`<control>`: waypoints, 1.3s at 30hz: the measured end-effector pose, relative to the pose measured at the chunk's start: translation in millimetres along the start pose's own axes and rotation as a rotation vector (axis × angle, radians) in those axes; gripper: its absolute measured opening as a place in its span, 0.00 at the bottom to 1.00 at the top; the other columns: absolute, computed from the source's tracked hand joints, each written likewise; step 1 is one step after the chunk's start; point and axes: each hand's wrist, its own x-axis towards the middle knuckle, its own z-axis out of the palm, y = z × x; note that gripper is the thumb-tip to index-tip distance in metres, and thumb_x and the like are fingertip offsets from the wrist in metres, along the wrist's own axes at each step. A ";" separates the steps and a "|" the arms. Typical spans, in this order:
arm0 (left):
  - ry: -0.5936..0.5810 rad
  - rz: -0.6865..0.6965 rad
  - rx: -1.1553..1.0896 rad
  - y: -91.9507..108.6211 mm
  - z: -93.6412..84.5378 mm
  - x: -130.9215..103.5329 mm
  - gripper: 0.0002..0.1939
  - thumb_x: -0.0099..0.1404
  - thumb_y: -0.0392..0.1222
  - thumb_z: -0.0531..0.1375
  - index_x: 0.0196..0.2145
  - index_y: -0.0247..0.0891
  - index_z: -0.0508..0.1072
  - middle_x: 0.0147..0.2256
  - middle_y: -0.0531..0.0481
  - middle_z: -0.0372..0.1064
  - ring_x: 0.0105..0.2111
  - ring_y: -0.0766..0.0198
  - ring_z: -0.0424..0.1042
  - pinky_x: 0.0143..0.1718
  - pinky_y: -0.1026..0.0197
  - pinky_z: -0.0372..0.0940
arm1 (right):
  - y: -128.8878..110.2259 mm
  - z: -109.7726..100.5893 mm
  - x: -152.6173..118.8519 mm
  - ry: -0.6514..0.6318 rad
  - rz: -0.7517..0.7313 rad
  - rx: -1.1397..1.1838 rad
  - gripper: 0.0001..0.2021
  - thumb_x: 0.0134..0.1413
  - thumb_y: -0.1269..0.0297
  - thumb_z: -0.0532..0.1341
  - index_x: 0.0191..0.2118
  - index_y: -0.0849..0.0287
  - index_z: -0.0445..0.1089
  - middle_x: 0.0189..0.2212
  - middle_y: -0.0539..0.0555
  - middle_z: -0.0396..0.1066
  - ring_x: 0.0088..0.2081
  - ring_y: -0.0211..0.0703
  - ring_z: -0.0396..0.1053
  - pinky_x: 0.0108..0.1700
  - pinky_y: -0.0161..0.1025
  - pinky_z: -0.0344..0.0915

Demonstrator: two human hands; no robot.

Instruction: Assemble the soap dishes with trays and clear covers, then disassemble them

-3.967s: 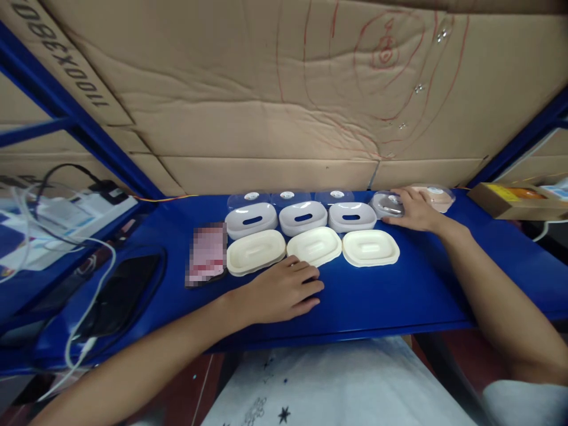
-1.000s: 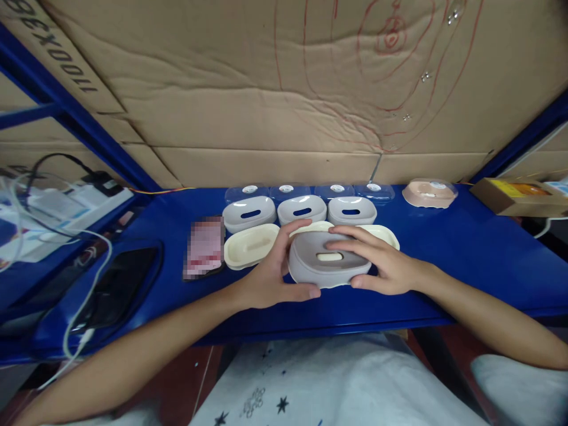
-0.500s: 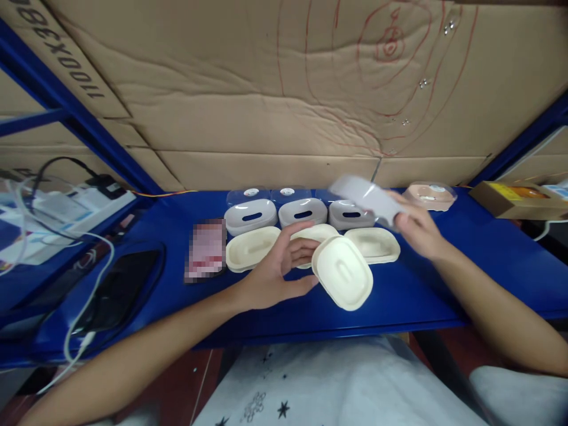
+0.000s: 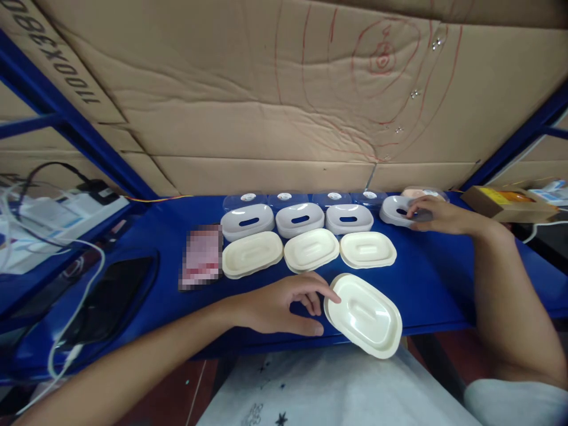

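My right hand (image 4: 437, 214) grips the right end of a grey oval soap dish base (image 4: 393, 208), which sits at the right end of a row of matching grey bases. My left hand (image 4: 288, 305) is half curled with its fingers apart. Its index fingertip rests on the rim of a cream soap dish tray (image 4: 366, 316), and the thumb is off it. This tray lies slantwise at the table's front edge, its near end overhanging. Behind it are three more cream trays in a row, the nearest being the right-hand tray (image 4: 368, 249).
Several clear lids (image 4: 284, 200) line the back of the blue table (image 4: 426, 284). A pink boxed dish (image 4: 423, 193) and a cardboard box (image 4: 506, 204) are at the back right. A pixelated pink item (image 4: 202, 254), a dark phone (image 4: 109, 299) and white cables lie on the left.
My right hand has lowered the grey base from the air to the right end of its row. The front cream tray has shifted right and nearer, and my left hand has moved slightly closer too.
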 end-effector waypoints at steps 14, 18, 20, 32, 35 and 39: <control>0.052 -0.078 -0.184 6.9 -3.7 1.9 0.10 0.67 0.40 0.73 0.43 0.38 0.78 0.39 0.52 0.75 0.41 0.66 0.77 0.48 0.60 0.70 | -22.4 27.0 22.4 0.015 -0.172 0.100 0.22 0.51 0.43 0.67 0.47 0.51 0.74 0.52 0.59 0.78 0.55 0.63 0.74 0.62 0.57 0.66; 0.124 -0.046 -0.228 8.3 -4.5 3.0 0.10 0.66 0.39 0.74 0.40 0.38 0.77 0.36 0.53 0.73 0.37 0.67 0.74 0.43 0.62 0.69 | -61.6 24.5 8.0 0.238 -0.278 0.105 0.23 0.65 0.40 0.62 0.57 0.48 0.75 0.58 0.57 0.77 0.59 0.61 0.74 0.65 0.58 0.67; 0.161 -0.006 -0.224 9.3 -5.0 4.6 0.09 0.66 0.38 0.74 0.40 0.38 0.78 0.36 0.53 0.73 0.37 0.68 0.73 0.42 0.63 0.69 | -92.1 30.4 -4.5 0.253 -0.378 0.144 0.22 0.70 0.44 0.62 0.63 0.44 0.71 0.63 0.54 0.73 0.63 0.59 0.71 0.67 0.57 0.67; 0.272 0.118 -0.206 12.4 -6.1 8.2 0.07 0.67 0.37 0.73 0.38 0.37 0.79 0.36 0.54 0.72 0.37 0.68 0.73 0.42 0.65 0.69 | -177.2 96.2 -29.8 0.080 -0.688 0.101 0.46 0.63 0.47 0.71 0.78 0.44 0.48 0.78 0.65 0.49 0.76 0.69 0.53 0.71 0.70 0.59; 0.254 0.138 -0.179 14.1 -5.9 6.9 0.04 0.68 0.35 0.72 0.40 0.37 0.81 0.37 0.53 0.73 0.39 0.69 0.74 0.44 0.65 0.70 | -171.5 93.8 -23.1 0.087 -0.668 0.112 0.50 0.60 0.44 0.73 0.78 0.44 0.47 0.75 0.65 0.55 0.75 0.69 0.55 0.70 0.70 0.60; 0.171 0.160 -0.185 18.1 -3.9 2.2 0.12 0.70 0.34 0.70 0.50 0.41 0.83 0.47 0.49 0.75 0.50 0.63 0.78 0.58 0.56 0.73 | -164.6 75.2 -24.6 0.108 -0.656 0.125 0.47 0.59 0.44 0.73 0.77 0.40 0.49 0.72 0.60 0.60 0.72 0.68 0.59 0.70 0.68 0.61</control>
